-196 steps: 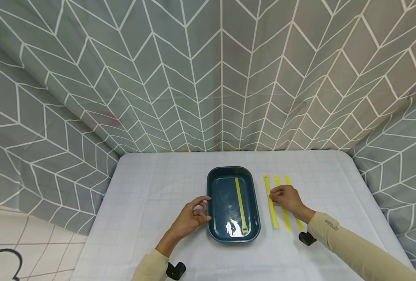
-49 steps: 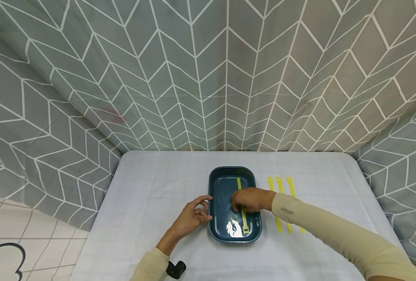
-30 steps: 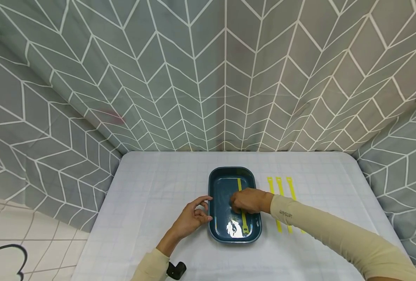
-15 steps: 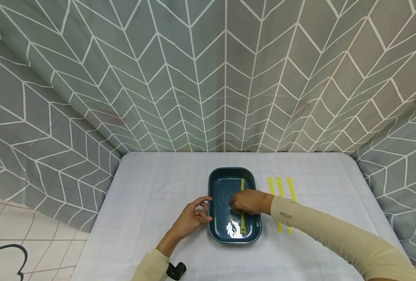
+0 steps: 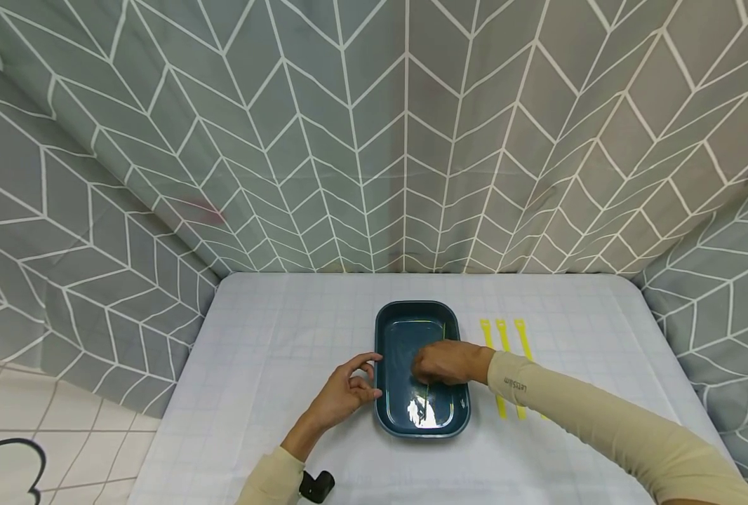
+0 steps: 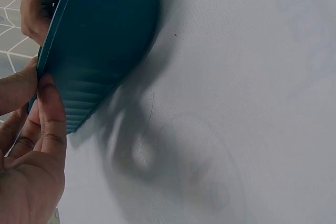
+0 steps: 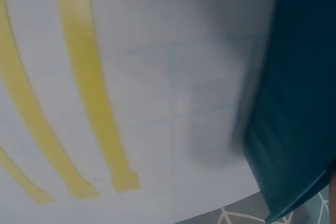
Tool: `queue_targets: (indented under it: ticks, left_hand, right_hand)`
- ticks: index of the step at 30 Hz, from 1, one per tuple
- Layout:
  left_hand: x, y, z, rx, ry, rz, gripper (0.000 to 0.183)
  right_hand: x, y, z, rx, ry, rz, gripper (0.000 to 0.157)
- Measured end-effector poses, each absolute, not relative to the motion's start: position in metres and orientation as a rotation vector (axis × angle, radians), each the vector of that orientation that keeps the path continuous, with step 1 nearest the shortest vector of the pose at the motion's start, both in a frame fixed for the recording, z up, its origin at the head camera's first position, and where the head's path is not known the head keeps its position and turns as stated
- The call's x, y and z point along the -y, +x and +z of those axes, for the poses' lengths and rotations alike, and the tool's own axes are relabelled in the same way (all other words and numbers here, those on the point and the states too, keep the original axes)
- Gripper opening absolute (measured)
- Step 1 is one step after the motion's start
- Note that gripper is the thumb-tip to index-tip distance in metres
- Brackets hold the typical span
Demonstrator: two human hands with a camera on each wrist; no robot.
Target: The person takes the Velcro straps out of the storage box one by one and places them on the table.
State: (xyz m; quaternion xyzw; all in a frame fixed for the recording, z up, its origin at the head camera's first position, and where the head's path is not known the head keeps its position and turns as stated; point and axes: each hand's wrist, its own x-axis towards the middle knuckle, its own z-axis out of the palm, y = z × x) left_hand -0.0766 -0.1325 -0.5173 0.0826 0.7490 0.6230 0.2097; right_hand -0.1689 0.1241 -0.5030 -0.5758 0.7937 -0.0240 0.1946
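Observation:
A dark teal tray [image 5: 399, 344] stands on the white cloth. My left hand [image 5: 339, 398] pinches its left rim; the left wrist view shows the thumb and fingers [image 6: 52, 114] on either side of that rim. Inside the tray, my right hand [image 5: 446, 362] has curled fingers around the middle of a yellow cable strap [image 5: 445, 330]. The strap is seen almost edge-on as a thin line, slanting from upper right to lower left; its middle is hidden by the hand. Right of the tray lie 3 similar yellow straps [image 5: 502, 407], partly covered by the right forearm.
The white-covered table [image 5: 285, 315] extends on both sides of the tray. A grey curtain [image 5: 374, 140] with white lines hangs behind and at the sides. A black wrist camera [image 5: 316, 487] sits near the left sleeve.
Earlier the right hand was over the straps on the table; it moved left into the tray. There the strap has turned from flat to nearly edge-on, its lower end shifting left. The left hand stays.

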Motion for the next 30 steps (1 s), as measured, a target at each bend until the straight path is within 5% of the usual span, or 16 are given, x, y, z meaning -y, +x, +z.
queue_targets:
  ticks: [30]
  left_hand:
    - [0.132, -0.075, -0.513, -2.084, 0.202, 1.722, 0.06]
  right_hand:
    - [-0.126, -0.175, -0.484, -2.262, -1.498, -0.771, 0.005]
